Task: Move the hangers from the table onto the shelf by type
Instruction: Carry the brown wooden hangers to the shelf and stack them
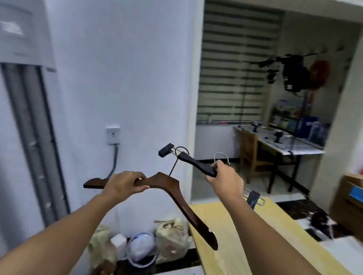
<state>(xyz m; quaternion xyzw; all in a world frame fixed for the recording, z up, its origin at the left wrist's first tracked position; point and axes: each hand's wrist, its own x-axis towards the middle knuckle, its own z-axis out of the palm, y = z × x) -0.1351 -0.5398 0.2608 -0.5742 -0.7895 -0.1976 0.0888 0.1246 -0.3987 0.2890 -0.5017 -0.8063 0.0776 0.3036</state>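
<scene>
Your left hand [125, 185] grips the brown wooden hanger [189, 215] on one arm beside its hook; your right hand [225, 180] clasps the black clip hanger [193, 161] at mid-bar.

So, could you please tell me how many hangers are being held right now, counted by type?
Brown wooden hanger, held by the left hand: 1
Black clip hanger, held by the right hand: 1
Total: 2
</scene>
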